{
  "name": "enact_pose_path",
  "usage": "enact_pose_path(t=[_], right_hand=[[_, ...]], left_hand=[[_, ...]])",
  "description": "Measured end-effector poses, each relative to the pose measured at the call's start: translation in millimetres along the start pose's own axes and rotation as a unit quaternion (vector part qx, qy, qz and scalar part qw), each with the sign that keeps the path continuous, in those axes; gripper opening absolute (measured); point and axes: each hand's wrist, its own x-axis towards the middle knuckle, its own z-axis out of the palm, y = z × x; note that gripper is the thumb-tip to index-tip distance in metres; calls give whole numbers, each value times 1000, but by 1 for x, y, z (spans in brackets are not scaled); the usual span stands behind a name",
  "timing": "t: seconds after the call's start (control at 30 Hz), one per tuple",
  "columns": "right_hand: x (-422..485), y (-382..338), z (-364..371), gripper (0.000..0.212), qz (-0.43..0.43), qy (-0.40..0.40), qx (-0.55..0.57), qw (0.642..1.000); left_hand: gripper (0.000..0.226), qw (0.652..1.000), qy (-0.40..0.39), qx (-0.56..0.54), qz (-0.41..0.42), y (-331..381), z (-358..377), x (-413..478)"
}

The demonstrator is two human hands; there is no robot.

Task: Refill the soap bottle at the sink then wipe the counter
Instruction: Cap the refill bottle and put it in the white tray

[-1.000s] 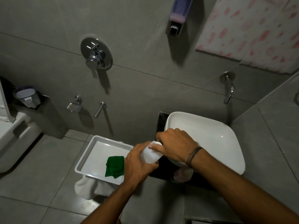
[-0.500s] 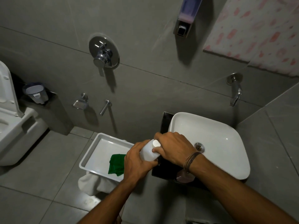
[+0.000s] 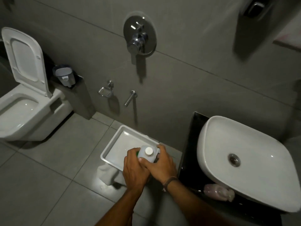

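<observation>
The small white plastic bottle with a round white cap (image 3: 147, 156) has moved away from the rim of the basin, leftward and lower. It is now above the white rectangular plastic tray (image 3: 114, 141) on the grey tiled floor. It was tilted before; now its cap points straight up at the camera.

Both hands grip it. The left hand (image 3: 135, 170) curls around its left side, and the right hand (image 3: 160, 165), with a cord band at the wrist, wraps its right side with the thumb across the front.

A sliver of green cloth (image 3: 137, 153) shows in the tray beside the left fingers. A white cloth (image 3: 108, 172) lies bunched under the tray's near corner.

To the right, the white oval ceramic basin (image 3: 244, 144) sits on a glossy black counter (image 3: 190, 144). A pale pink soap bottle (image 3: 218, 191) lies on its side on the counter's near edge. A white toilet (image 3: 24, 111) with its lid raised stands at far left.
</observation>
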Motion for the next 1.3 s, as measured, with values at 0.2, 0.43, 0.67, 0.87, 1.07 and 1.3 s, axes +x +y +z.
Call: enact_pose_path(t=[0.2,0.43,0.67,0.87,1.07,1.3], right_hand=[[60,-21,63,56,-2,-46,-27,999],[153,-41,86,77,-60,-117,-70,989],[246,-59,108,73,-80,-208,-168,960],[269,-68,126,70,-128,-229,-233,936],[268,-57,125,65,-127,-223,-225,940],[253,-33,120,72,-116,-211,-184,953]], left_hand=[[52,995,73,-9,-65,-44,6,53],[94,995,-62,75,-13,-102,-7,154],[51,997,-39,1,-61,-122,11,197],[68,992,17,40,-121,-133,19,204],[70,991,39,74,-106,-137,30,201],[68,994,49,67,-74,-139,39,185]])
